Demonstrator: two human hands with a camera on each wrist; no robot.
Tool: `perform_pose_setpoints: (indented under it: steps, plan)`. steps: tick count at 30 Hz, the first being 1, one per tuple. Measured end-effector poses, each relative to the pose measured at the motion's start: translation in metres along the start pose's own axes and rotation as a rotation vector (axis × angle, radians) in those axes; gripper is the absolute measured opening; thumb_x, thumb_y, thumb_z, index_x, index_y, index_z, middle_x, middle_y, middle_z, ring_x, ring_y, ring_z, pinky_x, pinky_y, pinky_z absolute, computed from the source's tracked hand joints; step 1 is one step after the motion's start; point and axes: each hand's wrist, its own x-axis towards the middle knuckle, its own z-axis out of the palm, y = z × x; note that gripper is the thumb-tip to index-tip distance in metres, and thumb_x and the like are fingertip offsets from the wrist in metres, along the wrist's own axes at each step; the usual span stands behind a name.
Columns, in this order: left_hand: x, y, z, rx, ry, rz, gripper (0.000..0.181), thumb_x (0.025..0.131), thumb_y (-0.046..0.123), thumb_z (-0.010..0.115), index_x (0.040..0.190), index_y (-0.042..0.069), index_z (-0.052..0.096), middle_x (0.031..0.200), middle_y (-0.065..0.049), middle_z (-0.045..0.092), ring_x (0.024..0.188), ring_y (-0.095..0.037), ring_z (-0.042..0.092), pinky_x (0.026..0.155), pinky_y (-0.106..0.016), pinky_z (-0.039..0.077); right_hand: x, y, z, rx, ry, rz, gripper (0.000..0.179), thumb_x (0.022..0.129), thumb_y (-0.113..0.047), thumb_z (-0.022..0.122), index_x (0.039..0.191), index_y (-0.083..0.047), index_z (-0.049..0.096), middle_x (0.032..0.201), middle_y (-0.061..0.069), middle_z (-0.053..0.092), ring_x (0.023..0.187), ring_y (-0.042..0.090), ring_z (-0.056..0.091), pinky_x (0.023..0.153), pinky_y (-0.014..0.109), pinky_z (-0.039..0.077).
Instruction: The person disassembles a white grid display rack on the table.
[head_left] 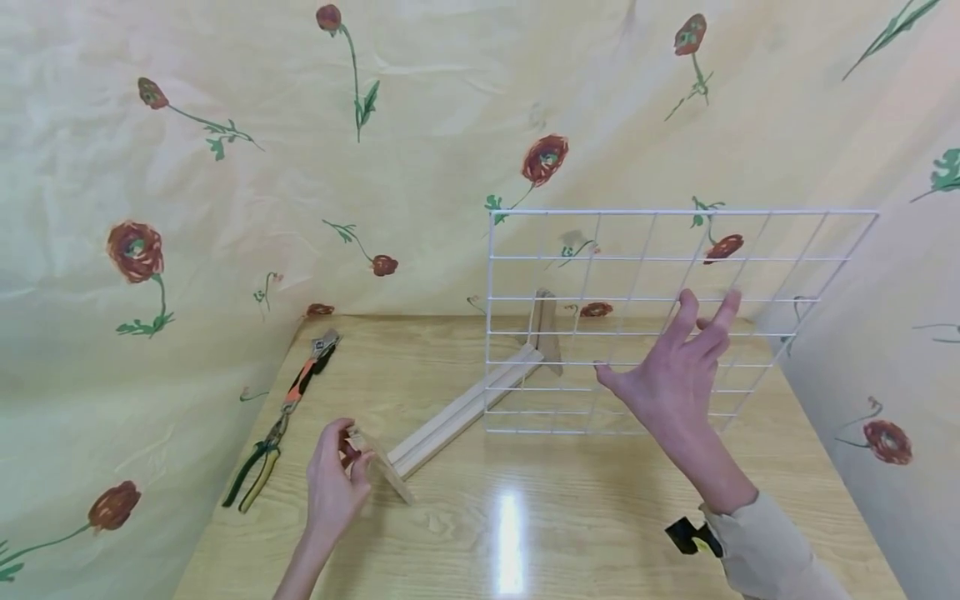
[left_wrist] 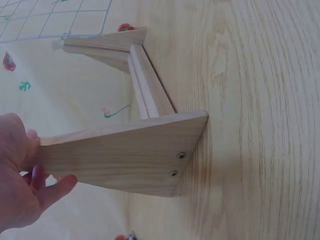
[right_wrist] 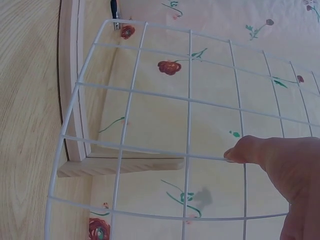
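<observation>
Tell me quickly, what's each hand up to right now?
Left hand pinches the wooden stand by its near end piece. Right hand open, fingers spread at the white wire grid. Pliers lie off left, clear.

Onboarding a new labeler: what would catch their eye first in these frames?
First, the white wire grid panel standing upright on the right half of the wooden table, with the right hand spread open against it. Next, the wooden stand lying low across the table's middle, its near end plate pinched by the left hand. Pliers and an orange-handled tool lie along the left edge.
</observation>
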Motion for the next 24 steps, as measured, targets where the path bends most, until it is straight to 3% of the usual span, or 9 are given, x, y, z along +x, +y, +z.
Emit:
perform_pose_setpoints:
  steps: [4, 11, 24]
  plan:
    - [-0.003, 0.001, 0.000, 0.012, 0.007, -0.022, 0.054, 0.071, -0.021, 0.078, 0.117, -0.008, 0.054, 0.091, -0.014, 0.055, 0.071, -0.019, 0.053, 0.056, -0.040, 0.057, -0.002, 0.001, 0.001, 0.009, -0.009, 0.014, 0.133, 0.047, -0.026, 0.100, 0.146, -0.005, 0.014, 0.160, 0.025, -0.013, 0.113, 0.053, 0.029, 0.076, 0.066, 0.043]
    - [-0.008, 0.004, -0.002, 0.030, 0.002, -0.095, 0.058, 0.068, -0.024, 0.077, 0.119, -0.007, 0.053, 0.093, -0.014, 0.056, 0.073, -0.016, 0.053, 0.058, -0.035, 0.059, -0.007, 0.002, 0.002, -0.002, -0.012, 0.013, 0.133, 0.047, -0.026, 0.099, 0.147, -0.005, 0.013, 0.159, 0.027, -0.012, 0.109, 0.054, 0.030, 0.063, 0.060, 0.044]
    - [-0.011, 0.006, -0.002, 0.076, 0.039, -0.071, 0.059, 0.064, -0.023, 0.077, 0.115, -0.008, 0.054, 0.091, -0.014, 0.056, 0.068, -0.015, 0.048, 0.052, -0.026, 0.050, -0.007, 0.003, 0.004, -0.021, -0.020, 0.024, 0.134, 0.048, -0.027, 0.100, 0.147, -0.004, 0.013, 0.159, 0.028, -0.013, 0.105, 0.054, 0.032, 0.060, 0.057, 0.043]
